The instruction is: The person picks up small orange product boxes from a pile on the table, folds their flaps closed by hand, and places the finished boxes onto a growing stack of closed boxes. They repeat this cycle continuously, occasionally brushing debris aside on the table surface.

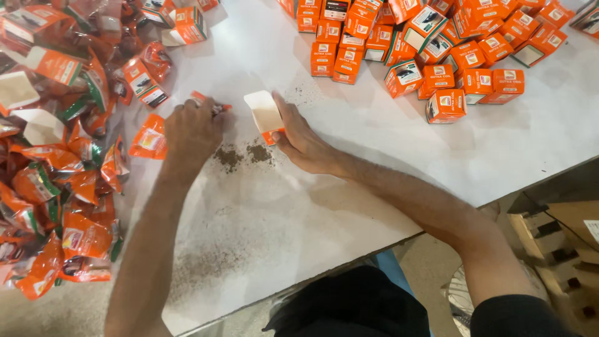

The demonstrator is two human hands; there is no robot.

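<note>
White desk [374,162], dusted with brown powder [243,154] in two small heaps between the hands. Left hand [192,130] was curled shut on a small orange packet [212,103], pressed to the desk. Right hand [299,140] gripped an open orange carton [265,115], thumb and fingers clamped on its lower end, flap up; contents could not be seen. Closed orange boxes [437,50] lay heaped at far right, too many to count. Orange pouches [56,187] were piled at left.
</note>
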